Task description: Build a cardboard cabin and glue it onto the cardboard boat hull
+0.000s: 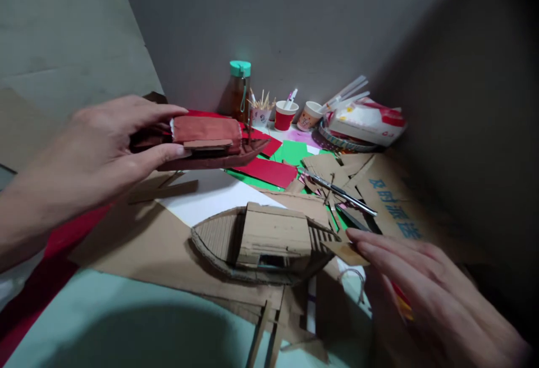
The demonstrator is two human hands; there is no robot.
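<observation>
My left hand (122, 143) grips a reddish-brown model boat (208, 135) between thumb and fingers, raised above the table. Below it, a plain cardboard model boat (275, 230) with a flat-roofed cabin lies on a cardboard sheet. At that boat's right end, my right hand (415, 284) is closed with its fingertips on a small cardboard piece (347, 251). The thumb of this hand is hidden, and whether the piece touches the boat I cannot tell.
Behind lie a cutter knife (341, 191), green and red paper (272, 171) and cardboard scraps. Along the wall stand a teal-lidded bottle (240, 93), a toothpick cup (261, 116), a red cup (286, 116), a paper cup (309, 116) and a basket (347, 139). Cardboard strips (263, 331) lie in front.
</observation>
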